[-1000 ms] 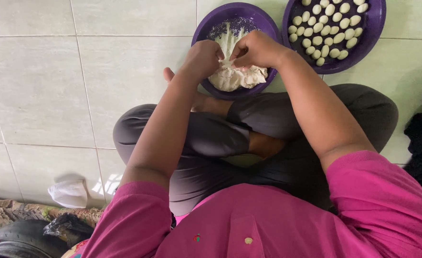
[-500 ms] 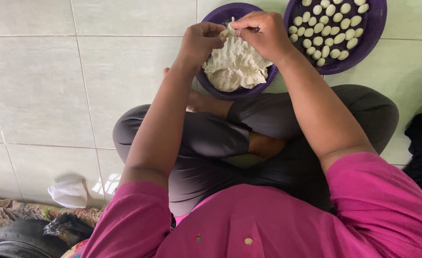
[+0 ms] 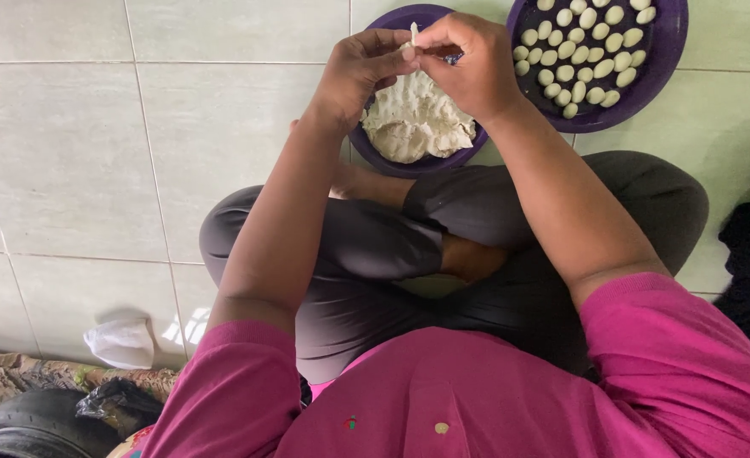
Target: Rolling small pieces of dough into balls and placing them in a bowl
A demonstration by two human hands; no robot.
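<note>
Here the left hand (image 3: 362, 72) and right hand (image 3: 468, 64) meet above a small purple bowl (image 3: 417, 161) on the tiled floor (image 3: 69, 153), both pinched on a small piece of dough (image 3: 412, 36) held between the fingertips, just over the dough mass (image 3: 413, 119) that fills the bowl. The dough looks soft, light and a bit sticky, likely to tear and smear easily, so a light fingertip pinch at its edge suits it better than a squeeze. Both forearms reach forward over crossed legs in dark trousers (image 3: 366, 254), wrists bent inward, fingers of both hands curled and closed on the piece, thumbs toward each other. Just beside the bowl on the right sits a larger purple tray (image 3: 655, 76) with rows of small pale dough balls (image 3: 587, 51). Crumpled white tissue (image 3: 120, 341) lies near the lower left, well apart from the hands.
</note>
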